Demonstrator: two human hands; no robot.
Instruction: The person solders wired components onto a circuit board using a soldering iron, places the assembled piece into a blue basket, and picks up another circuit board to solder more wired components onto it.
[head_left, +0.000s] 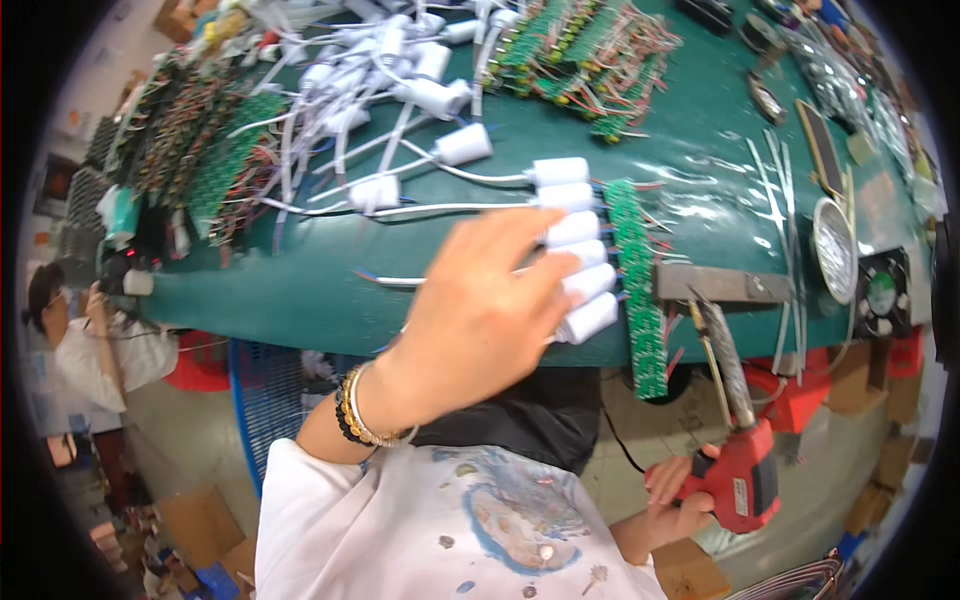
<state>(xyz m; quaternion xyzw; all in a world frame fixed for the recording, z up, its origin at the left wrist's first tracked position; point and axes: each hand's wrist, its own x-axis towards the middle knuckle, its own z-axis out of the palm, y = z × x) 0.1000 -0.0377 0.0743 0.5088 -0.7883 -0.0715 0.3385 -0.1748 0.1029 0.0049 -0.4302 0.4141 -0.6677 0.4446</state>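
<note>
My left hand (490,305) reaches over a row of white cylindrical housings (562,172) with white cables. Its fingertips press around the middle housings, with thumb and forefinger apart. Beside the row's right end lies a narrow green circuit board strip (640,300), joined to the housings by short blue and dark wires. Thin red and white wires stick out of the board's right side. My right hand (680,495) is closed around the handle of a red soldering gun (748,480), below the table edge. The gun's metal tube points up, its tip near a grey metal bar (725,284).
More white cabled housings (430,95) are heaped at the back. Stacks of wired green boards (580,60) stand behind and at the left (240,165). To the right are white strips (785,220), a round metal dish (833,250) and a small fan (883,290). Another person (100,350) sits far left.
</note>
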